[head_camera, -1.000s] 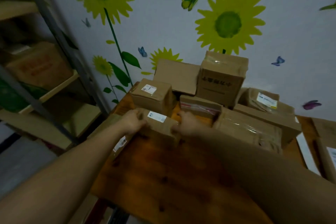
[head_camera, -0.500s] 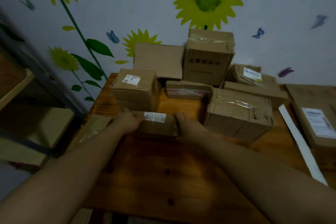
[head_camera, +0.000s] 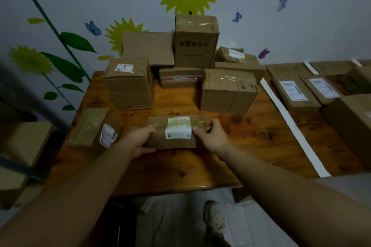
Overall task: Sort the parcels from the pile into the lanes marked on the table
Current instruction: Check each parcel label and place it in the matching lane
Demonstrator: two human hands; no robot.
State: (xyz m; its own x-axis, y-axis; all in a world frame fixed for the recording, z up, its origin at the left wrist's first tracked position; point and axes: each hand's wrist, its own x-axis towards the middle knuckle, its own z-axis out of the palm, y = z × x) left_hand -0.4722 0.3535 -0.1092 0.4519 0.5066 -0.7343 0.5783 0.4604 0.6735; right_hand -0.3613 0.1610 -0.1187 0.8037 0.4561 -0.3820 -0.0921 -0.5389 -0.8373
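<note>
Hands, left hand [head_camera: 140,141] and right hand [head_camera: 213,136], tight around the labelled parcel [head_camera: 177,130], now clear of the pile [head_camera: 226,91].

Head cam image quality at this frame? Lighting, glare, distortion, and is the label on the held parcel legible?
Head view: dim, with a bluish cast. Head view: the white label on the held parcel is brightest, yet its print is too soft to read. Head view: wide-angle bending bows the white lane strip; there is a faint glint on the taped box.

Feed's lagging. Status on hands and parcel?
Left hand, right hand grip labelled parcel by its ends. Label up, in front of pile. Taped box close behind.
</note>
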